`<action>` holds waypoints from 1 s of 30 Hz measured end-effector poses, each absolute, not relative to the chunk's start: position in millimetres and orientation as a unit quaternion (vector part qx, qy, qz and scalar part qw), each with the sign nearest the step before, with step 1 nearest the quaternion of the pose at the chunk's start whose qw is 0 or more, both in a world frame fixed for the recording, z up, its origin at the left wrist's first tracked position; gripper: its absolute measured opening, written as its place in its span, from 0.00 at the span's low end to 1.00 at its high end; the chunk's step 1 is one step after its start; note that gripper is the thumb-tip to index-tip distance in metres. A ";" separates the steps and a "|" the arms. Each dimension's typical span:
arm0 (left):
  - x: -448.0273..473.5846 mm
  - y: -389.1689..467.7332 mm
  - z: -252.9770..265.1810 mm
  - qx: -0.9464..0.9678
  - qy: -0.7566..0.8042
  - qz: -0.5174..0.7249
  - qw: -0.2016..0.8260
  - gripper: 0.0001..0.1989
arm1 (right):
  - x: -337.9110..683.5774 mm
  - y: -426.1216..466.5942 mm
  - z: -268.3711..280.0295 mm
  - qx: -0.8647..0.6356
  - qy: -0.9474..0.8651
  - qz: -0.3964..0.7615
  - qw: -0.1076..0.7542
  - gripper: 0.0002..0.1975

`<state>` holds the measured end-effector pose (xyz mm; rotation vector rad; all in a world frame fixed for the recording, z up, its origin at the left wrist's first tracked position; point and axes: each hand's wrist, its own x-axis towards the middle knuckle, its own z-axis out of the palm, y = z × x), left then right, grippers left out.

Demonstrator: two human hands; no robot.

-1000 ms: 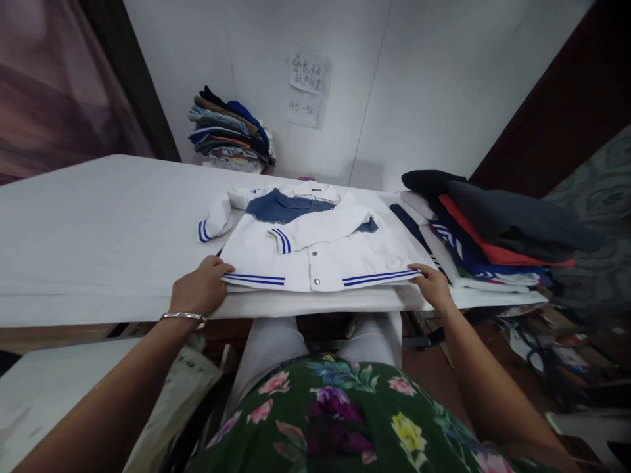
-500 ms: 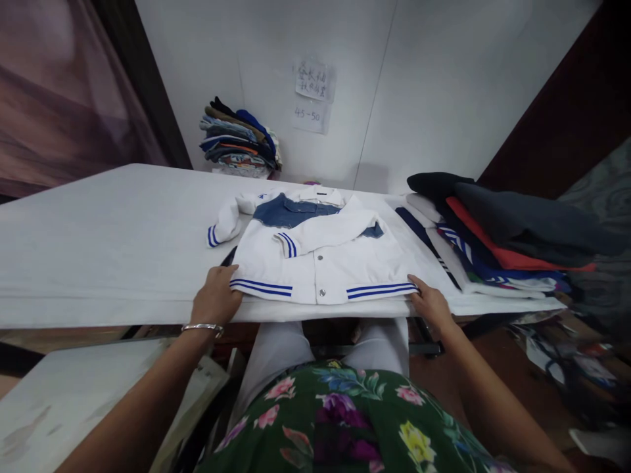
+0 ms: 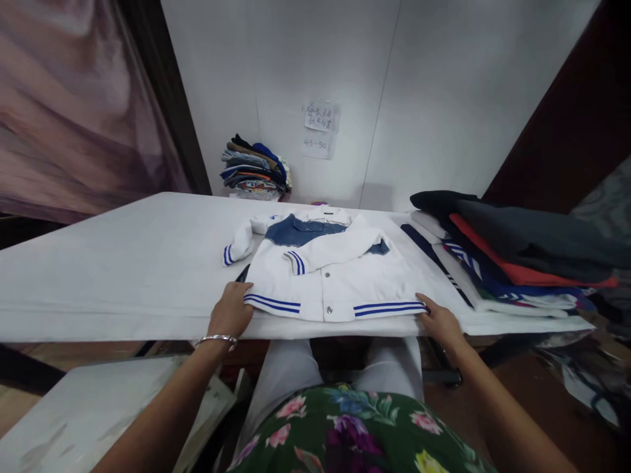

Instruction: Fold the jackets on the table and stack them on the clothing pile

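A white jacket (image 3: 365,279) with blue denim panels at the chest and blue-striped cuffs and hem lies front up on the table. Its sleeve on the right is folded across the front; the other is bent out to the left. My left hand (image 3: 231,310), with a silver bracelet at the wrist, pinches the jacket's lower left corner at the hem. At the opposite lower corner, my right hand (image 3: 438,322) grips the hem between thumb and fingers. Something dark shows beside the jacket's left edge, just above my left hand; I cannot make out what it is.
The white-covered table (image 3: 123,263) ends just in front of my body. To the right lies a pile of folded clothes (image 3: 513,243). Another clothes stack (image 3: 256,167) stands at the back by the wall, below handwritten paper signs (image 3: 319,128). A curtain (image 3: 83,112) hangs at the left.
The view has tilted up slightly and shifted, so everything sits lower and a little to the right. Both hands keep their hold on the hem corners; the jacket looks unchanged.
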<state>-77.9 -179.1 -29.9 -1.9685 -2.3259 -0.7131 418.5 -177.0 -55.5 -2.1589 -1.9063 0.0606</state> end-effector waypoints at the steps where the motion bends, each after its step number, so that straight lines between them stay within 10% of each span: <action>1: -77.6 -177.7 -30.0 -0.631 -0.742 -0.229 0.008 0.23 | 419.3 -176.7 -56.2 -0.744 -0.654 0.024 0.136 0.25; 30: -56.5 -143.6 -19.8 -0.670 -0.686 -0.285 -0.018 0.20 | 415.4 -173.8 -55.3 -0.757 -0.622 0.052 0.194 0.25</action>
